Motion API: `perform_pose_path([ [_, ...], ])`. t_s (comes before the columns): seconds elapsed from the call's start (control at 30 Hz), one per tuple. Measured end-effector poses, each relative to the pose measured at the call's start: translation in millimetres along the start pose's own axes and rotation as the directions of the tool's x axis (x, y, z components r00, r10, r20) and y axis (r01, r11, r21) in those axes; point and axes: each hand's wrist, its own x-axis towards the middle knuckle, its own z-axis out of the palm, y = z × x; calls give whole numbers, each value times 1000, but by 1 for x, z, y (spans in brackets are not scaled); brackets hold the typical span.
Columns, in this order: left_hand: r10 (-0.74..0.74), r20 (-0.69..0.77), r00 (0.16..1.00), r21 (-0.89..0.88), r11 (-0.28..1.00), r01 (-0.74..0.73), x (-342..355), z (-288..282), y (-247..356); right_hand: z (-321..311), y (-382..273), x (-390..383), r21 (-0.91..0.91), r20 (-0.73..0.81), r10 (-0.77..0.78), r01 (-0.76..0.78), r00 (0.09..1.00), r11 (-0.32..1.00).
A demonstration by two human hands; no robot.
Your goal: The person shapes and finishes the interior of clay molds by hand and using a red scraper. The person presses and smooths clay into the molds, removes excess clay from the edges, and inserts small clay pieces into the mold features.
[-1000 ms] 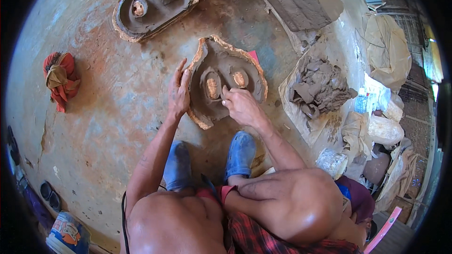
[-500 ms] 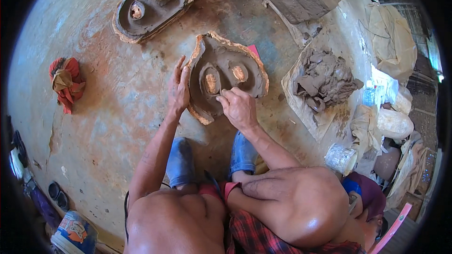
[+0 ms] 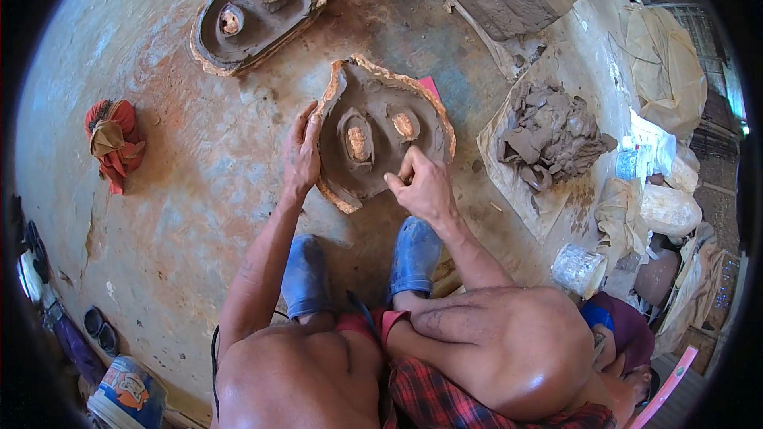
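Clay is filling the grey, shield-shaped mould with ragged tan edges (image 3: 387,139) lying on the dusty concrete floor (image 3: 183,191) just ahead of my blue shoes (image 3: 413,254), and I am judging that the pressing and smoothing of its inner face is the step in hand. My left hand (image 3: 302,155) is lying open and flat against the mould's rim at its nine o'clock side, fingers stretched forward, bracing it. My right hand (image 3: 425,187) is sitting at the five o'clock edge, fingers curled and pinched down on the wet surface; I cannot tell whether it is gripping a small tool or only pressing with fingertips. Two pale oval bosses (image 3: 358,143) are showing inside the hollow. At eleven o'clock from it, well apart, a second, similar grey mould (image 3: 254,16) is lying. At three o'clock a heap of dark grey clay lumps (image 3: 548,131) is resting on a pale sheet, near but not touching. A red and tan rag bundle (image 3: 111,143) is lying at nine o'clock. My judgement: working round the rim calls for steady bracing from the left while the right presses evenly.
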Motion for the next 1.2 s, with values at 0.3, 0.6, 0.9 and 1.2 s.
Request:
perform_pose_path([
  [0.3, -12, -11, 1000, 6, 1000, 12, -3, 5, 6, 2, 10, 27, -393, -5, -465, 426, 885, 815],
  [0.6, -34, -13, 999, -78, 996, 33, -4, 14, 13, -9, 14, 62, -540, -9, -614, 513, 790, 668],
  [0.9, -8, -20, 1000, -34, 999, 7, -4, 4, -4, -20, -8, 72, -579, 122, -700, 623, 704, 525],
  [1.2, -32, -86, 996, -151, 988, 19, -18, 18, -6, -4, 20, -5, -220, 392, -36, 132, 919, 966],
])
